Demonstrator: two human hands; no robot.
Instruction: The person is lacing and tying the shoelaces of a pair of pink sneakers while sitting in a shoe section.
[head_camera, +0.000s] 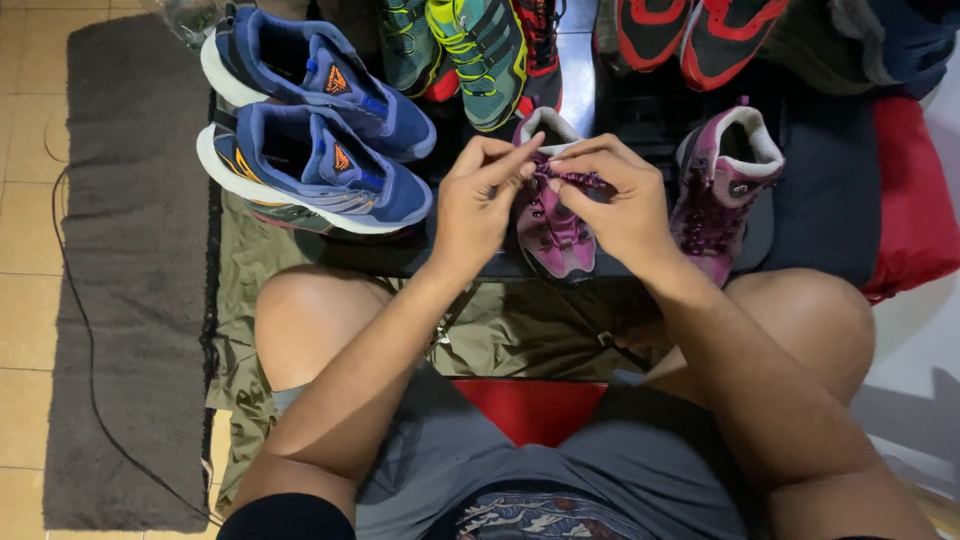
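A magenta hiking shoe (552, 235) of suede-like fabric with a pale padded collar stands on a dark platform (820, 200) before the seated person's knees. Both hands pinch its purple lace (572, 179): the left hand (482, 205) grips one end, the right hand (615, 200) the other. The hands hide most of its upper. Its mate (722, 185) stands just right; blue mesh trainers (315, 165) lie left.

Blue shoes (320, 160) crowd left, purple boot (718, 180) right (close), grey mat (130, 270) open.
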